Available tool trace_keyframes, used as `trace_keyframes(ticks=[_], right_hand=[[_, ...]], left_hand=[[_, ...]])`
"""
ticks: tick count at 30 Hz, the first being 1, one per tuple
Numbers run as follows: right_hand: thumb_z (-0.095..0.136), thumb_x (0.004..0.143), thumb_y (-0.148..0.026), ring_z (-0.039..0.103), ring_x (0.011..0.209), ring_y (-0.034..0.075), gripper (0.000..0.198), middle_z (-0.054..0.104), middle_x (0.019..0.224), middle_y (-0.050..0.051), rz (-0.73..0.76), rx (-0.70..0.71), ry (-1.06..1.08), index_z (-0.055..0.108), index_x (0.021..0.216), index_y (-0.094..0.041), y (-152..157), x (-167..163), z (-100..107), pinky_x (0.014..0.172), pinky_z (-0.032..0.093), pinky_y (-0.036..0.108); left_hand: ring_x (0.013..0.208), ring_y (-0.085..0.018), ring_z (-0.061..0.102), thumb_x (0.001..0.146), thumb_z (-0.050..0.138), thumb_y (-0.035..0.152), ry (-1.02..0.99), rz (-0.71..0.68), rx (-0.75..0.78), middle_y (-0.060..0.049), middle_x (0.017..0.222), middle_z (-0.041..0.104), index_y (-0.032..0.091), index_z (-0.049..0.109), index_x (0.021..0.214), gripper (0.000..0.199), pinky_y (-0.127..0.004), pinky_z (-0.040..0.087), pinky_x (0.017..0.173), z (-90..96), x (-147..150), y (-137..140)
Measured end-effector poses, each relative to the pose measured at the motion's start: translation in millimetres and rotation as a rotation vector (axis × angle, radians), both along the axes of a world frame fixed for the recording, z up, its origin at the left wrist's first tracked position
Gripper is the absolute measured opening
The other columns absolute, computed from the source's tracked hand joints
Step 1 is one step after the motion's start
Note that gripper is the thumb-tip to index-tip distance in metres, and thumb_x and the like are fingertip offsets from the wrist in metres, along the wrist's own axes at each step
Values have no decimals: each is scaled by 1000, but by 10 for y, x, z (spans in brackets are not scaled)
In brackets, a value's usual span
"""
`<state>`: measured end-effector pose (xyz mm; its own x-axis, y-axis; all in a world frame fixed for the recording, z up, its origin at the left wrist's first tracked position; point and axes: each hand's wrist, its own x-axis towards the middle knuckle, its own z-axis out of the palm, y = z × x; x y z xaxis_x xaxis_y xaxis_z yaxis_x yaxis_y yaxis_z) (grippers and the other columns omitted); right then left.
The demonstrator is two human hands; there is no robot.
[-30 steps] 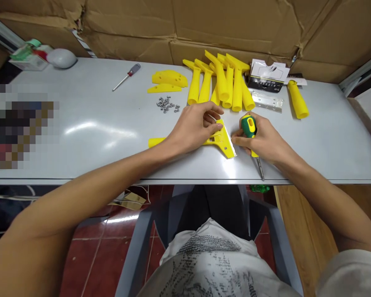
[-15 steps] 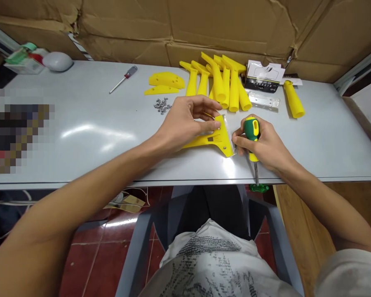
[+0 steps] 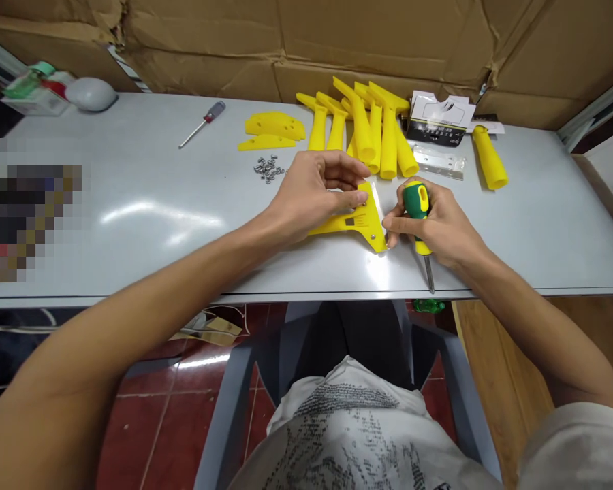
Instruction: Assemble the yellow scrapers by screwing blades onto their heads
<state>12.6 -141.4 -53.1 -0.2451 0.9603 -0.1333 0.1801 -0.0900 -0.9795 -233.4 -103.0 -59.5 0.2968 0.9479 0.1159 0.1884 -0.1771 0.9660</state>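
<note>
A left hand point(image 3: 319, 194) and a right hand point(image 3: 442, 221) are working at a yellow scraper point(image 3: 372, 218) near the worktop's point(image 3: 531, 231) front edge.
The left, half-curled, is pinching the scraper's head; the right is gripping a screwdriver point(image 3: 417, 201), thumb and forefinger closing beside the shiny strip. Careful work probably means steadying the head and keeping fingertips off that edge.

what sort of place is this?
Likely a small hand-assembly workstation: a batch of yellow scraper handles, a pile of loose screws, and a green-and-yellow screwdriver in the right hand.
</note>
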Motion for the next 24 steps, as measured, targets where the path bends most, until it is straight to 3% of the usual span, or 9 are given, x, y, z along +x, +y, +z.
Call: trace_keyframes(ticks=[4, 8, 11, 13, 17, 24], right_hand=[[118, 78, -49, 75, 66, 22, 70, 83, 89, 3, 18, -24, -45, 53, 96, -29, 72, 72, 21, 69, 60, 44], [112, 85, -68, 75, 65, 26, 73, 85, 91, 8, -120, -11, -78, 52, 107, -31, 134, 329, 119, 53, 45, 37], [110, 89, -62, 79, 74, 30, 74, 84, 89, 4, -180, 88, -2, 47, 114, -34, 70, 441, 200, 51, 38, 34], [110, 91, -55, 82, 80, 32, 73, 84, 92, 2, -206, 210, 54, 45, 119, -36, -16, 399, 234, 53, 41, 35], [110, 89, -63, 86, 90, 35, 76, 83, 96, 2, -241, 356, 107, 45, 120, -38, -126, 161, 258, 56, 54, 40], [111, 91, -67, 88, 112, 39, 76, 84, 110, 7, -225, 347, -6, 48, 122, -37, -172, -14, 342, 64, 65, 43]], left_hand=[[102, -25, 81, 87, 94, 8, -10, -59, -79, -5, 103, 87, 22, 87, 107, 25, -46, 73, 99, -40, 59, 131], [99, -26, 79, 90, 88, 5, 175, -133, -36, -7, 100, 84, 21, 89, 111, 26, -47, 68, 94, -77, 90, 202], [93, -24, 76, 92, 86, 5, 283, -135, 32, -6, 102, 83, 23, 90, 114, 29, -45, 64, 92, -99, 98, 197], [90, -23, 73, 93, 84, 6, 321, -136, 62, -5, 101, 83, 24, 90, 114, 28, -44, 62, 91, -110, 108, 184], [89, -22, 74, 93, 81, 7, 359, -139, 93, -2, 90, 78, 23, 89, 109, 23, -41, 62, 93, -98, 142, 166], [88, -21, 75, 92, 81, 3, 383, -154, 87, -2, 90, 83, 17, 91, 108, 24, -36, 63, 101, -65, 172, 172]])
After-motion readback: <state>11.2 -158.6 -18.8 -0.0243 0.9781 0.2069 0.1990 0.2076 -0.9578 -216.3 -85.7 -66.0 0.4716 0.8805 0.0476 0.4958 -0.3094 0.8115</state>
